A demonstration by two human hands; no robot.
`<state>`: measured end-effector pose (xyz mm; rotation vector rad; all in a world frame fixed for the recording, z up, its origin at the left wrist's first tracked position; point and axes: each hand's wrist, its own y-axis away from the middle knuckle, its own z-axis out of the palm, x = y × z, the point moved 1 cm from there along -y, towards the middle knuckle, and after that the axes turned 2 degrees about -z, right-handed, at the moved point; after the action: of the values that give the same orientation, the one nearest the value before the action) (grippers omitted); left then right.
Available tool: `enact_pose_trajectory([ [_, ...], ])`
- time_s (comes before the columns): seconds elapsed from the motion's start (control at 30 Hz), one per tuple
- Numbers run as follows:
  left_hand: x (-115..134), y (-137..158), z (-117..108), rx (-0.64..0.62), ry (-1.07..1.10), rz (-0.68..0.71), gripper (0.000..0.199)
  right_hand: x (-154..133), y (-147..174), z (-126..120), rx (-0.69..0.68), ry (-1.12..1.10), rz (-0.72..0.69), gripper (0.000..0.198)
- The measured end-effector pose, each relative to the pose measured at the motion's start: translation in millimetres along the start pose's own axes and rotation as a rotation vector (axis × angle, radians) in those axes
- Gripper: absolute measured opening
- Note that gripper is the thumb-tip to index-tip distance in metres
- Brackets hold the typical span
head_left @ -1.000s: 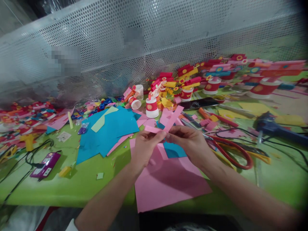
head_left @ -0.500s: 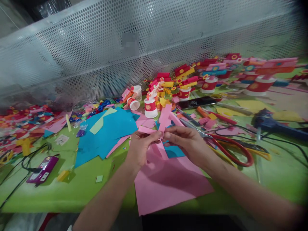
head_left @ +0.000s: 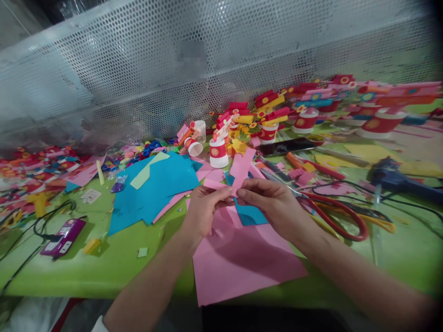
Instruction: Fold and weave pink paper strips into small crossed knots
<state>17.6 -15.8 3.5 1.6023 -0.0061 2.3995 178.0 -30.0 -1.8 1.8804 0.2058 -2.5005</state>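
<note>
My left hand [head_left: 206, 205] and my right hand [head_left: 265, 197] meet in the middle of the view, thumbs and fingers pinched on pink paper strips [head_left: 242, 165]. One strip points up and away between the hands; another end sticks out above my left fingers. Where the strips meet is partly hidden by my fingertips. Beneath the hands lies a large pink sheet [head_left: 245, 263] at the table's near edge, with a blue paper piece [head_left: 249, 216] beside my right fingers. Just beyond stands a white cup with a red band [head_left: 218, 153].
Blue sheets [head_left: 162, 177] lie left on the green table [head_left: 117, 272], near a purple power strip [head_left: 64, 237]. Red-handled scissors [head_left: 346, 216] and a dark blue glue gun [head_left: 398, 177] lie right. Decorated cups [head_left: 306, 121] line the back, before a perforated metal panel [head_left: 145, 78].
Both hands keep their pinch on the pink strips, with only small finger shifts. The whole view has moved slightly, so the cups and tools on the right appear a little farther right.
</note>
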Motion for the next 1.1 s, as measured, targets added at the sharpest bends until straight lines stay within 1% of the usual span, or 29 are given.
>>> enact_pose_trajectory([
  [0.17,1,0,0,0.004,0.022,-0.009,0.014,-2,0,3,0.012,0.012,-0.013,0.017],
  [0.27,2,0,0,0.0,0.03,-0.017,0.015,-4,1,4,0.024,0.063,-0.043,0.018],
  [0.33,2,1,0,-0.003,0.032,-0.014,0.016,-6,3,4,0.029,0.123,-0.099,0.017],
  [0.43,4,2,2,-0.027,0.03,-0.009,0.017,-7,6,4,0.02,0.256,-0.229,0.014],
  [0.5,5,3,3,-0.049,0.034,-0.014,0.019,-8,9,3,-0.004,0.347,-0.306,0.016],
  [0.63,5,3,4,-0.046,0.062,-0.036,0.018,-9,12,3,-0.037,0.464,-0.396,0.021],
  [0.77,4,1,1,-0.043,0.054,-0.063,0.019,-12,12,5,-0.018,0.49,-0.401,0.019],
  [0.87,3,1,-1,-0.029,0.023,-0.05,0.022,-13,12,6,-0.002,0.482,-0.391,0.016],
  [1.0,4,2,0,-0.089,-0.036,0.025,0.025,-11,12,3,0.012,0.457,-0.327,0.016],
  [1.1,6,3,1,-0.096,-0.095,0.078,0.024,-8,11,1,0.045,0.397,-0.266,0.021],
])
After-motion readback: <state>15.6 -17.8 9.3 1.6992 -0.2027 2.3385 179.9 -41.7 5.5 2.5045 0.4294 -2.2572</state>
